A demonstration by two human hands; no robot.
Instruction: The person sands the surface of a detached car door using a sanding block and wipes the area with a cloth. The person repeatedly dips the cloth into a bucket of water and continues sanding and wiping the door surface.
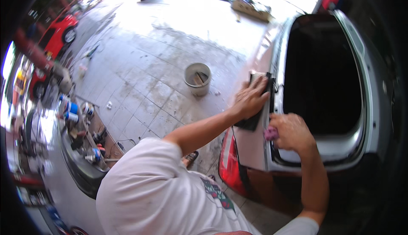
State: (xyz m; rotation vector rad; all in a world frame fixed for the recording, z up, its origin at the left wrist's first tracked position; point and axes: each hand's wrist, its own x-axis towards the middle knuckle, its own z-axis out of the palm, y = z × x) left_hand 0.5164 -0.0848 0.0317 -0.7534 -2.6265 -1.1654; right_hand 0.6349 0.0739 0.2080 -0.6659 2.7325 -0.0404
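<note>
Pale grey tiled floor (pixel 142 94) runs wide across the workshop here, wet-looking in patches and glaring white toward the far side! On the right, the light-coloured car (pixel 253 152) fills the edge, its rear window area dark; off to the left, a red car (pixel 57 35) is parked. A grey bucket (pixel 199 91) stands on the tiles. Now the dark sheet (pixel 253 122), lying on the car's body panel: the left hand (pixel 250 99) rests flat across it, grip spread. Beside it, the right hand (pixel 293 132) curls, grip closed around a pinkish-purple wad (pixel 270 133) at the panel's edge!
</note>
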